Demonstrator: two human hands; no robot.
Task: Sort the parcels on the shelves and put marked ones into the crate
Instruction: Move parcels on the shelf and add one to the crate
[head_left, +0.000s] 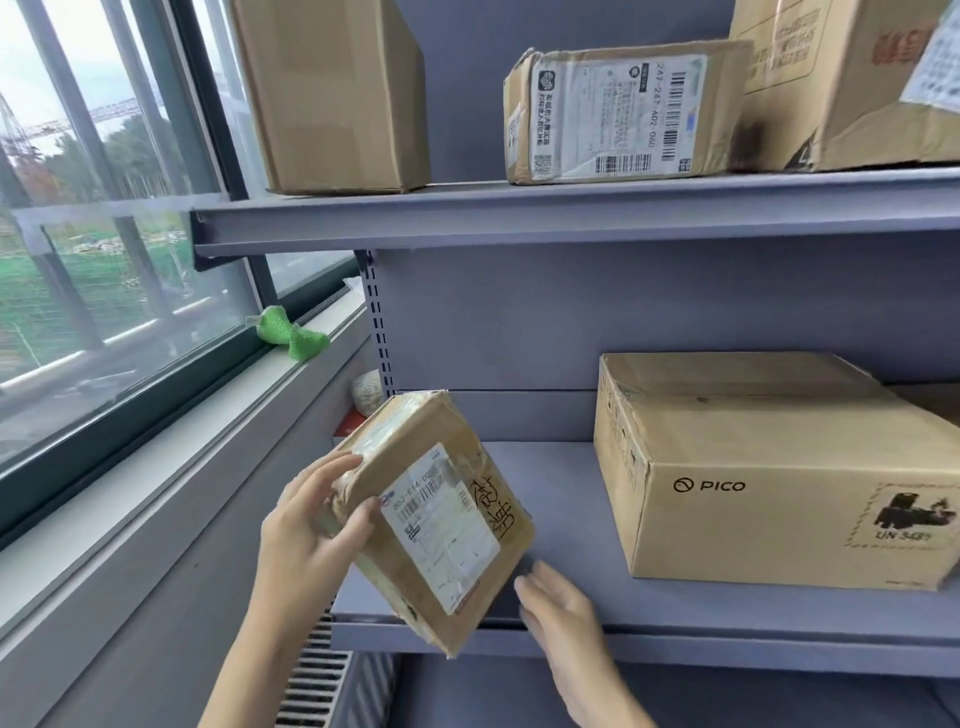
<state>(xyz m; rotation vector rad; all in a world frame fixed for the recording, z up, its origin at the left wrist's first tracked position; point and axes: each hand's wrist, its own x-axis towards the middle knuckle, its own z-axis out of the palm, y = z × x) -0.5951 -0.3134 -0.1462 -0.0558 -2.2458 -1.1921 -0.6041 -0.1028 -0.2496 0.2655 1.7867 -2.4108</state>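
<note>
We hold a small taped parcel (434, 519) tilted at the left front edge of the lower shelf (561, 519); its white shipping label faces us, with dark handwritten characters on the cardboard just right of the label; our left hand (311, 525) grips its upper left corner, fingers curled over the top and thumb pressed near the label; our right hand (558, 608) lies just beside the parcel's lower right edge with fingers fairly straight and relaxed, holding nothing, and we cannot tell whether the fingertips touch the cardboard. To the right on the same shelf sits a large box marked PICO (769, 467), well apart from the parcel. On the upper shelf (519, 213) we see a tall plain box (332, 93) at the left, a flat labelled box (618, 111) in the middle standing with its barcoded label toward us, and another carton (852, 83) touching or just beside it at the right. Left of the shelving a window (104, 208) runs along the wall; a green crumpled object (291, 335) rests on its sill.
</note>
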